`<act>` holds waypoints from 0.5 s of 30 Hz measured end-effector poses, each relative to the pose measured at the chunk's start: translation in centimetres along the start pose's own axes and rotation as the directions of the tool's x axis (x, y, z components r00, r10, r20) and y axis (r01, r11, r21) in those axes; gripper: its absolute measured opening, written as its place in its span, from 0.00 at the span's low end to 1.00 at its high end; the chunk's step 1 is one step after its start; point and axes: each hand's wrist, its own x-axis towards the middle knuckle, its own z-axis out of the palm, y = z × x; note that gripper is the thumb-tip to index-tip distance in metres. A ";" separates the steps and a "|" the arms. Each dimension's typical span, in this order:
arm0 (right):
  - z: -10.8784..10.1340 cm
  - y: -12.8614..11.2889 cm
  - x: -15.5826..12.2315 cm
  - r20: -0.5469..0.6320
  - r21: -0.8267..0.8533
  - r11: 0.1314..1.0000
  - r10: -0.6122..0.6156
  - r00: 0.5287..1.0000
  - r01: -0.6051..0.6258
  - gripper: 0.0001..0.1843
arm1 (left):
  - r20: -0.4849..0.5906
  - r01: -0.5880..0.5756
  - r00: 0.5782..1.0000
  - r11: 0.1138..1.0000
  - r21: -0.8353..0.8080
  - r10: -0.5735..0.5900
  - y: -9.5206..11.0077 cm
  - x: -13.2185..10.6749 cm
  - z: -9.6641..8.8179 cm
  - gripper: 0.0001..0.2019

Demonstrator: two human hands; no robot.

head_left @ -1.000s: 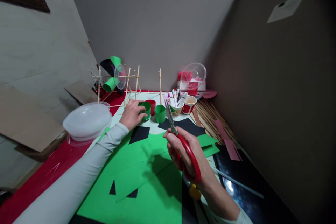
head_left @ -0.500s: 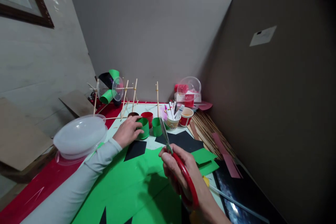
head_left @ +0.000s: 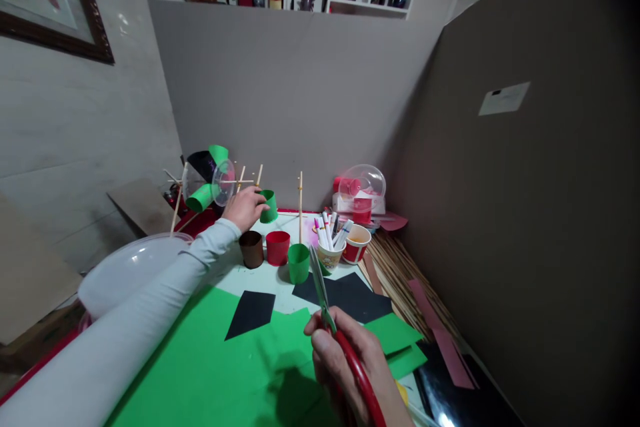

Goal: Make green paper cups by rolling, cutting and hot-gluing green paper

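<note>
My left hand [head_left: 246, 208] is closed on a green paper cup [head_left: 269, 207], raised near the back of the table beside a frame of thin wooden sticks [head_left: 301, 200]. Below it stand a brown paper cup [head_left: 251, 249], a red paper cup [head_left: 277, 248] and a second green cup [head_left: 299, 263] in a row. My right hand [head_left: 345, 353] grips red-handled scissors [head_left: 323, 290], blades pointing up and away, over the green paper sheet [head_left: 210, 360]. A black paper piece [head_left: 251, 313] lies on that sheet.
A cup of markers [head_left: 330, 253] stands beside a red-and-white cup [head_left: 356, 245]. Wooden sticks [head_left: 400, 270] lie along the right panel. At left is a clear plastic lid [head_left: 135, 270], with a wheel of green and black cups [head_left: 203, 197] behind it.
My left hand has carried the green cup up and toward the back, away from the row. My right hand still holds the scissors. The view has tilted up slightly.
</note>
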 end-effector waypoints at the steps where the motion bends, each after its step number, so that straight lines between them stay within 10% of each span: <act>1: -0.1 0.1 0.1 0.005 -0.006 1.000 -0.001 1.000 0.001 0.33 | 0.021 0.013 1.000 1.000 0.012 -0.013 0.1 0.4 0.6 0.17; 15: 0.1 0.9 0.6 0.016 -0.056 0.997 0.059 0.998 -0.058 0.37 | 0.256 0.102 0.958 0.989 0.106 -0.126 -0.4 2.3 4.8 0.18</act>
